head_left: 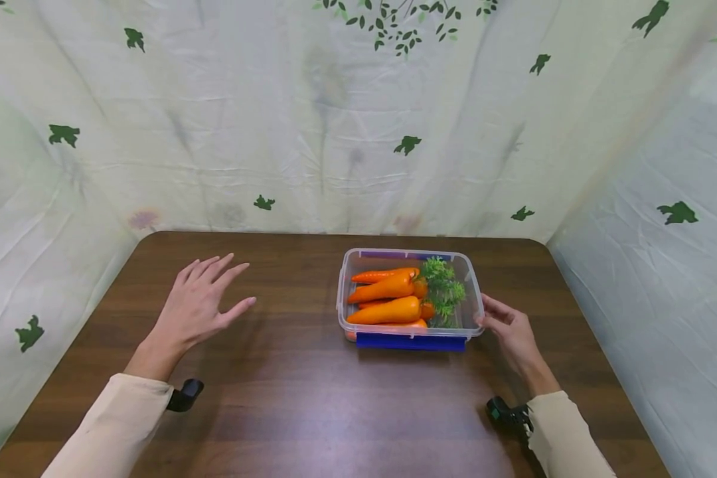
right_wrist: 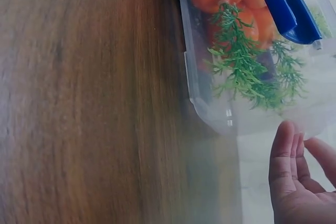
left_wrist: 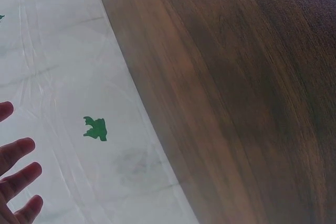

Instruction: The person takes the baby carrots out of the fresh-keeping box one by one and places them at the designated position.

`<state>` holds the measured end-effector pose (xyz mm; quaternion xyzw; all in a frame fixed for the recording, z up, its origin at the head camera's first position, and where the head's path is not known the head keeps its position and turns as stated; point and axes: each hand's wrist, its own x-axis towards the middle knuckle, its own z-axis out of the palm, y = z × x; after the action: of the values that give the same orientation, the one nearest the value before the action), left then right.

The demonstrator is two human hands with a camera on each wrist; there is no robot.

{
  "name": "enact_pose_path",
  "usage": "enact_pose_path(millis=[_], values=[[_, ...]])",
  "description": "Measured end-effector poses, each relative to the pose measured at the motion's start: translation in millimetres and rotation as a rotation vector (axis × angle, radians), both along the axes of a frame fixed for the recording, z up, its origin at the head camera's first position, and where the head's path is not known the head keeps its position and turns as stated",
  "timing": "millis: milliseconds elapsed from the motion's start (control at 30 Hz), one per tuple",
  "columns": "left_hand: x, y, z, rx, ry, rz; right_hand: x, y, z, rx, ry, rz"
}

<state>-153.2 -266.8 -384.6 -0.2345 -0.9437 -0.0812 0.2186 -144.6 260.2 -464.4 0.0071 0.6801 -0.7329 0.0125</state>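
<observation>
Clear container (head_left: 406, 330) sits on our worktop (head_left: 311, 405), carrots (head_left: 388, 288) and greens (head_left: 445, 292) inside it, blue latch (head_left: 411, 342) along its front. Our right hand (head_left: 514, 333) touches the container's right end, grip spread loosely against that wall. Our left hand (head_left: 196, 309) hangs well apart to the container's left, grip spread wide.

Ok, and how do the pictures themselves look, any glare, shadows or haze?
Head view: a bright sheen on the near middle of the wooden table, with a soft shadow below the blue-clipped storage container; left wrist view: the left hand looks dark against the pale printed cloth; right wrist view: a milky haze blurs the tabletop edge beside the right hand.
</observation>
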Motion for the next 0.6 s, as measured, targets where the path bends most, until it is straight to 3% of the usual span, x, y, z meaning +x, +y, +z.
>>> enact_pose_path(millis=[267, 600], values=[[-0.1, -1.3, -1.2, 0.004, 0.002, 0.003, 0.8, 3.8, 1.9, 0.059, -0.023, 0.088], [0.8, -1.7, -1.8, 0.002, -0.005, 0.011, -2.9, 10.6, 3.2, -0.004, -0.023, 0.18]])
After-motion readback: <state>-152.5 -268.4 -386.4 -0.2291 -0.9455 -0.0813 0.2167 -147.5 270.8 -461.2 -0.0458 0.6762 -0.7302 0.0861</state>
